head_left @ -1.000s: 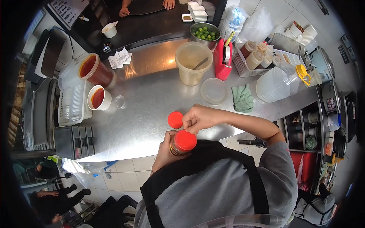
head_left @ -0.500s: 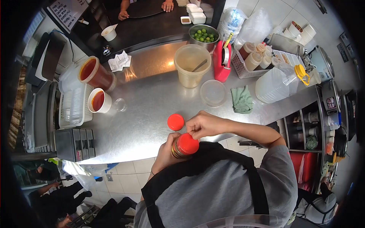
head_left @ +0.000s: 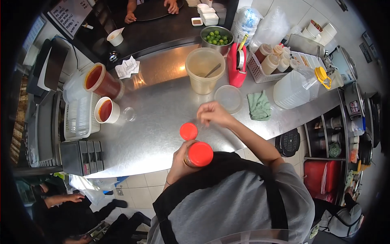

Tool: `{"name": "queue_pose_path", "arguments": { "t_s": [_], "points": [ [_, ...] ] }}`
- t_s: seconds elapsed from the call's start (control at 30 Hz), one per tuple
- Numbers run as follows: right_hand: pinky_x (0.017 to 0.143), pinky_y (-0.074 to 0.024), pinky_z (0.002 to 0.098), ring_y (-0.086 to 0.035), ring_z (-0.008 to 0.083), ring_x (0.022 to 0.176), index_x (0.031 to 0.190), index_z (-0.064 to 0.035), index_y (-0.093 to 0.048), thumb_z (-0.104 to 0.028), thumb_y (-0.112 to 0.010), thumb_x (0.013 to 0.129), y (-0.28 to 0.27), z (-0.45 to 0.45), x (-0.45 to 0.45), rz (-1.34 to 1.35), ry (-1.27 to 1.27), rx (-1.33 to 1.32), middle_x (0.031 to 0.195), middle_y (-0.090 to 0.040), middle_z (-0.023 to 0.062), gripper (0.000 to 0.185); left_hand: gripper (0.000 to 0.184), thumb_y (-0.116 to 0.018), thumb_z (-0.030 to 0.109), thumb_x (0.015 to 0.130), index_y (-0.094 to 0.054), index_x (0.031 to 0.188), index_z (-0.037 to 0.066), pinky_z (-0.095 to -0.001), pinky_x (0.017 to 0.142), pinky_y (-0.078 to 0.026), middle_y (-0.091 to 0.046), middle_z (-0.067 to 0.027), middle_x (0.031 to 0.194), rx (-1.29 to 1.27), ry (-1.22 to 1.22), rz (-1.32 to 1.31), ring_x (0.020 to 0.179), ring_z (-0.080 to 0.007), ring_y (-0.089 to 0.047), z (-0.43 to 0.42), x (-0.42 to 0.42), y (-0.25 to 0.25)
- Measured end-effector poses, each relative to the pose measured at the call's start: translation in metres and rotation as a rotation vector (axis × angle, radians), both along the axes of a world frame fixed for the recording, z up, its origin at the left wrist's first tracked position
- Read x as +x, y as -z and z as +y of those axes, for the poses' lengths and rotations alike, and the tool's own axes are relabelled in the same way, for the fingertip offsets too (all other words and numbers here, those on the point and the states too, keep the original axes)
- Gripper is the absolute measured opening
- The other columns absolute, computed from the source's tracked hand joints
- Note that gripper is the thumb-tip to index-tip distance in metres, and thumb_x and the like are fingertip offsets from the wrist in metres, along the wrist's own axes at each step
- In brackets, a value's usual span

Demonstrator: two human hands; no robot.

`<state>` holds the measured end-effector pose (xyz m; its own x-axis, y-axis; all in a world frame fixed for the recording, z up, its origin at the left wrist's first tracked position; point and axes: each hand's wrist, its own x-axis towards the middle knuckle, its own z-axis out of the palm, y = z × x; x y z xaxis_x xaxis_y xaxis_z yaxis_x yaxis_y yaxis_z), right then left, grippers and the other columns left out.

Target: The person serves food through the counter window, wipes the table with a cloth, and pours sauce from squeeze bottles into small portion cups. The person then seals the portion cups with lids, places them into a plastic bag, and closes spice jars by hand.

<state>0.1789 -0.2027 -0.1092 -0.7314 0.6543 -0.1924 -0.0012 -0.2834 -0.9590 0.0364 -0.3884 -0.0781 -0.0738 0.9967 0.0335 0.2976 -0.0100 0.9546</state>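
My left hand [head_left: 177,163] is wrapped round a red-lidded jar [head_left: 200,154], held near the counter's front edge with its lid facing up. Above the counter, away from the jar, is my right hand [head_left: 214,114]. Its fingers are curled together; whatever they may hold is too small to make out. A second red lid [head_left: 189,131] shows on the counter just beyond the jar; from above I cannot tell what is under it. Past my right hand lies a round clear lid [head_left: 228,99]. Behind it stands a tall tub [head_left: 205,83] with a spoon in it.
Tubs of red sauce [head_left: 103,83] and a white basket [head_left: 83,132] stand at left. Limes in a bowl [head_left: 217,48], a pink container [head_left: 237,77], a green cloth [head_left: 259,106], a jug [head_left: 290,93] and a bottle basket [head_left: 264,75] line the right. Another person's hands [head_left: 171,7] rest across the counter.
My right hand has come off the jar's lid and moved up and forward over the counter. My left hand still holds the jar.
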Motion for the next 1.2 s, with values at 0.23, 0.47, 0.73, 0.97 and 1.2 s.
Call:
{"name": "queue_pose_path", "arguments": {
  "t_s": [0.23,0.47,0.73,0.97,1.2],
  "points": [
    [0.045,-0.0432,0.0225,-0.054,0.0089,0.049,0.080,0.0014,-0.060,-0.005,-0.058,0.081,0.010,0.005,0.052,-0.181,0.261,0.157,0.063,-0.058,0.0045,0.007,0.073,-0.086,0.013,0.057,-0.045,0.116,0.003,-0.0369,0.092,-0.044,-0.055,-0.0107,0.113,0.233,-0.110,-0.388,0.102,-0.0206,-0.055,0.021,-0.036,0.025],
    [0.046,-0.0457,0.0232,-0.054,0.0069,0.053,0.077,0.0018,-0.059,-0.005,-0.060,0.082,0.004,-0.020,0.067,-0.162,0.362,0.290,0.063,-0.057,0.0026,0.009,0.075,-0.085,0.020,0.060,-0.043,0.119,0.005,-0.0371,0.089,-0.046,-0.055,-0.0131,0.115,0.189,-0.395,0.124,0.104,-0.0284,-0.057,0.101,-0.078,0.076],
    [0.046,-0.0454,0.0231,-0.053,0.0059,0.052,0.078,0.0019,-0.060,-0.005,-0.060,0.083,-0.004,-0.029,0.080,-0.204,0.379,0.346,0.063,-0.057,0.0020,0.009,0.090,-0.077,0.022,0.062,-0.033,0.139,0.010,-0.0466,0.109,-0.022,-0.028,-0.0200,0.146,0.004,-0.113,0.642,0.135,-0.0377,-0.025,0.110,-0.145,0.120],
    [0.054,-0.0444,0.0218,-0.054,0.0052,0.059,0.085,0.0013,-0.060,-0.004,-0.057,0.083,-0.030,-0.046,0.056,-0.217,0.225,0.442,0.072,-0.060,0.0017,0.006,0.059,-0.058,0.022,0.086,-0.037,0.140,0.015,-0.0535,0.108,-0.022,-0.023,-0.0151,0.151,-0.260,-0.720,1.046,0.137,-0.0397,-0.021,0.087,-0.194,0.139],
    [0.058,-0.0437,0.0236,-0.055,0.0070,0.063,0.090,-0.0020,-0.063,-0.005,-0.060,0.083,-0.061,-0.061,0.021,-0.126,-0.216,0.471,0.073,-0.062,0.0022,0.008,0.027,-0.052,0.010,0.091,-0.059,0.114,-0.003,-0.0429,0.104,-0.035,-0.051,-0.0251,0.128,0.103,-0.591,0.753,0.123,-0.0405,-0.045,-0.008,-0.117,0.141]
  ]
}}
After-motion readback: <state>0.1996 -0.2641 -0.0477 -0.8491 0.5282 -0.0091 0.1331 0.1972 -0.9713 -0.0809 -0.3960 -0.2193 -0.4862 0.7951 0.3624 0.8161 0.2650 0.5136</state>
